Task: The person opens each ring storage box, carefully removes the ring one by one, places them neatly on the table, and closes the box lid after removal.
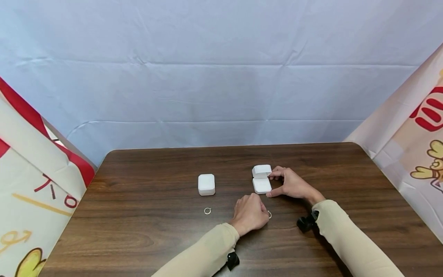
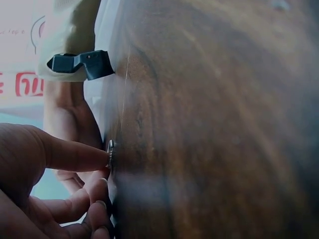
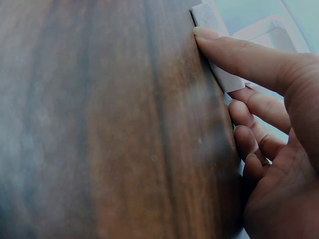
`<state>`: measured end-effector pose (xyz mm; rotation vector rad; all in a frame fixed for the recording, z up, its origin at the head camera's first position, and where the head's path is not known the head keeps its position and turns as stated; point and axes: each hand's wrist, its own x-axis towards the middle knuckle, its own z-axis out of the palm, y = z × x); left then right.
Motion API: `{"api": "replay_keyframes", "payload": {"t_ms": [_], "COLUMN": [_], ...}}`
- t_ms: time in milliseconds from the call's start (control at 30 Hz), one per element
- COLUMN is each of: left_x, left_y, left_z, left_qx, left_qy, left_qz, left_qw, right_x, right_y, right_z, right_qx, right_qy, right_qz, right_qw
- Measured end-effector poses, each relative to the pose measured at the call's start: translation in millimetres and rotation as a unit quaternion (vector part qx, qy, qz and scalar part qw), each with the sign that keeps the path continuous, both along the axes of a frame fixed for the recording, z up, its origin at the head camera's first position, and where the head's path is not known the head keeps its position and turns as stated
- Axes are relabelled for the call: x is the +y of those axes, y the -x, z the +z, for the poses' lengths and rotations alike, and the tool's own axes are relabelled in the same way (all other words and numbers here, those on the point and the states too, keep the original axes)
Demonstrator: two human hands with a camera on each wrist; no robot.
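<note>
While I look down from the head view, my left hand (image 1: 250, 212) sits low in the middle of the frame, fingers curled down over a small ring (image 1: 269, 214) that peeks out at the hand's right edge on the worktop (image 1: 145, 215). My right hand (image 1: 292, 185) lies just up and right of it, thumb and fingers set against the right side of the open white box (image 1: 262, 179), whose lid stands toward the top of the frame and whose base lies toward me. So the box is directly above my left hand in the frame, close by, with its hinge line running left to right. A closed white box (image 1: 206, 184) stands well to the left, and a second ring (image 1: 207, 211) lies just below it, nearer my left hand than my right.

From the left wrist view, my forefinger and thumb pinch the ring (image 2: 110, 152) on edge against the wood, at the left middle of the frame; my right wrist and its black clip (image 2: 82, 63) show beyond, upper left.

From the right wrist view, my forefinger lies straight along the box's wall (image 3: 214, 35) at the upper right, tip at its corner, the other fingers loosely curled below and holding nothing; the box's hollow shows past it.
</note>
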<state>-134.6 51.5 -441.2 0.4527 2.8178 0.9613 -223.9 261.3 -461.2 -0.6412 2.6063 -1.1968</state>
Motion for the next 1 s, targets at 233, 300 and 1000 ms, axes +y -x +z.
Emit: {"api": "replay_keyframes", "payload": {"t_ms": [233,300,1000], "left_x": [-3.9,-5.3,-14.7], "left_y": [4.1,6.5,28.9], "left_z": [3.8,5.9,11.6], "left_qx": [-0.001,0.003,0.051], "left_qy": [-0.053,-0.085,-0.273], "left_qz": [-0.004,-0.001,0.055], "left_qw": [0.9986,0.9964,0.959], "right_x": [0.0,-0.4,-0.4], "right_y": [-0.3,-0.5,-0.3], "right_z": [0.4,0.8,0.5], "right_qx": [0.001,0.004,0.011], "right_qy": [-0.003,-0.002,0.007], "right_qz": [-0.001,-0.002,-0.001], "right_qw": [1.0,1.0,1.0]}}
